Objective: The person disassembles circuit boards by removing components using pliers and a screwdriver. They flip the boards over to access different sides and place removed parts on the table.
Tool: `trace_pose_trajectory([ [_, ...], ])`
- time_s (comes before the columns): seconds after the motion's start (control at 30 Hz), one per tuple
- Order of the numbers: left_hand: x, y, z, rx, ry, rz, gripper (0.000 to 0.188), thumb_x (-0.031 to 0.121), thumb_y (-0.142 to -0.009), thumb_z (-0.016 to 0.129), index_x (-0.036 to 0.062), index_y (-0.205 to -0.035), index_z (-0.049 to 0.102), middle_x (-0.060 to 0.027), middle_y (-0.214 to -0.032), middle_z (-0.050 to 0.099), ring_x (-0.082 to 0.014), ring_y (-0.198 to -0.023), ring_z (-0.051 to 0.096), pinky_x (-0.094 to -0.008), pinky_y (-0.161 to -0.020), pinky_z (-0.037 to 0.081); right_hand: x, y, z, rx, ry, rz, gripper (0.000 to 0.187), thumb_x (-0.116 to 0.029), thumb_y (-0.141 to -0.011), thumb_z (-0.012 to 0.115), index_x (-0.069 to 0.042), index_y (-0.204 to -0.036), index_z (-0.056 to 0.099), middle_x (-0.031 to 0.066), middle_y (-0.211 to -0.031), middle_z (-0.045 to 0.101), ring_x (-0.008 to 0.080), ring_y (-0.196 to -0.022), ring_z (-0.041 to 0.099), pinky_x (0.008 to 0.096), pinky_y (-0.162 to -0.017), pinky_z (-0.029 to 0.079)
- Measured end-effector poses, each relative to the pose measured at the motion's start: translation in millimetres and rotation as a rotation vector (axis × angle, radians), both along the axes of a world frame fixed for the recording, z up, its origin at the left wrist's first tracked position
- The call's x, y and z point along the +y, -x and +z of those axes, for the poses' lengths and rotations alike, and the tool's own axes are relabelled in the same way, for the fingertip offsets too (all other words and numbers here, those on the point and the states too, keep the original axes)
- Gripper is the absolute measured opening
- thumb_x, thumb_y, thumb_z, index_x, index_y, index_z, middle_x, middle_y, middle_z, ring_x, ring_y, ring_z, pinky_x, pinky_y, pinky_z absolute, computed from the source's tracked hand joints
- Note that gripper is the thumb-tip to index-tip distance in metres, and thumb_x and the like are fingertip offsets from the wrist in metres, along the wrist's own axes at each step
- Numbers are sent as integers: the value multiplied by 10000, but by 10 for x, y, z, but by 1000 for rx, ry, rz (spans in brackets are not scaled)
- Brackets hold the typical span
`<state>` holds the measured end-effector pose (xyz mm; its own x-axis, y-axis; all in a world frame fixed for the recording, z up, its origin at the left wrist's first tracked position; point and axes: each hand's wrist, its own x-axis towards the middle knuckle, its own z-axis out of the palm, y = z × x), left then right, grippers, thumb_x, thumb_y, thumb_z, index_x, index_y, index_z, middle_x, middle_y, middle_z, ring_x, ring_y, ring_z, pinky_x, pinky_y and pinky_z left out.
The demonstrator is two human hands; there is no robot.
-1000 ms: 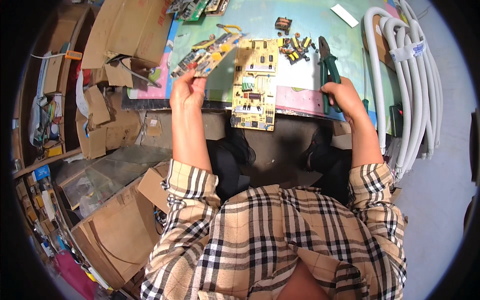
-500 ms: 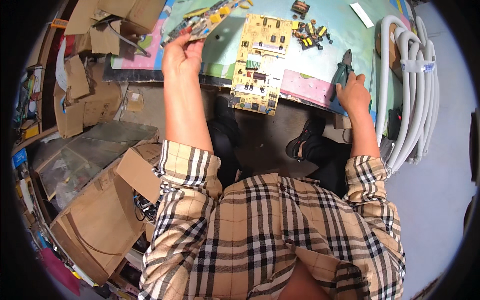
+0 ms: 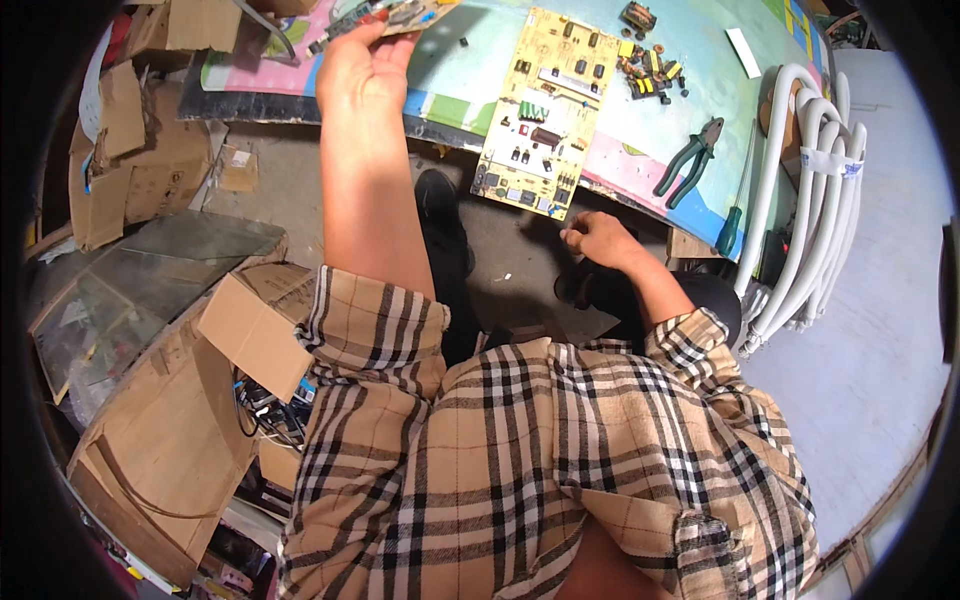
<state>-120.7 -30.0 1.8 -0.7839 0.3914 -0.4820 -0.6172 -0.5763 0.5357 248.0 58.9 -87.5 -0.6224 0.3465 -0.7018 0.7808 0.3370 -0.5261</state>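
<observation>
My left hand [image 3: 365, 75] grips a circuit board [image 3: 425, 15] with red, blue and dark parts, cut off by the upper edge of the view. A long tan circuit board [image 3: 510, 165] with capacitors, a green coil and light metal strips lies on the table, its near end jutting past the edge. Just below that board's near right corner is my right hand [image 3: 600, 240], fingers curled, with nothing visible in them; whether it touches the corner I cannot tell. Green-handled pliers [image 3: 692, 165] lie on the table to the right, jaws pointing away.
A pile of small loose components [image 3: 650, 75] and a coil part [image 3: 638, 17] sit beyond the pliers on the table [image 3: 475, 60]. A green-handled screwdriver [image 3: 730, 230] lies near bundled white tubing [image 3: 825, 200] at right. Open cardboard boxes [image 3: 165, 450] and glass sheets [image 3: 150, 280] stand at left.
My right hand has let go of the pliers, which now lie on the table, and moved left toward the tan board's near corner. My left hand still holds its board.
</observation>
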Motion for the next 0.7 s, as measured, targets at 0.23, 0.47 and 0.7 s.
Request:
trace_pose_trajectory([
  [0.23, 101, -322, 301, -64, 44, 103, 181, -128, -862, 504, -101, -1041, 508, -217, -1059, 593, -367, -1041, 613, -546, -963, 506, -139, 35, -296, 150, 538, -678, 243, -154, -883, 651, -34, -1080, 574, 32, -981, 632, 124, -820, 639, 249, -695, 535],
  [0.47, 116, -232, 163, -130, 54, 98, 175, -122, -855, 529, -89, -1026, 511, -202, -1060, 588, -350, -1049, 606, -532, -977, 493, -159, 82, -207, 227, 883, -990, 200, -118, -907, 638, -45, -1091, 607, 43, -997, 673, 126, -841, 670, 230, -709, 574],
  [0.7, 163, -214, 105, -151, 39, 71, 178, -130, -855, 522, -97, -1030, 521, -204, -1085, 586, -334, -1053, 606, -513, -976, 502, -119, -4, -162, 347, 1071, -989, 163, -75, -893, 653, -72, -1055, 631, -5, -845, 657, 86, -705, 622, 229, -670, 547],
])
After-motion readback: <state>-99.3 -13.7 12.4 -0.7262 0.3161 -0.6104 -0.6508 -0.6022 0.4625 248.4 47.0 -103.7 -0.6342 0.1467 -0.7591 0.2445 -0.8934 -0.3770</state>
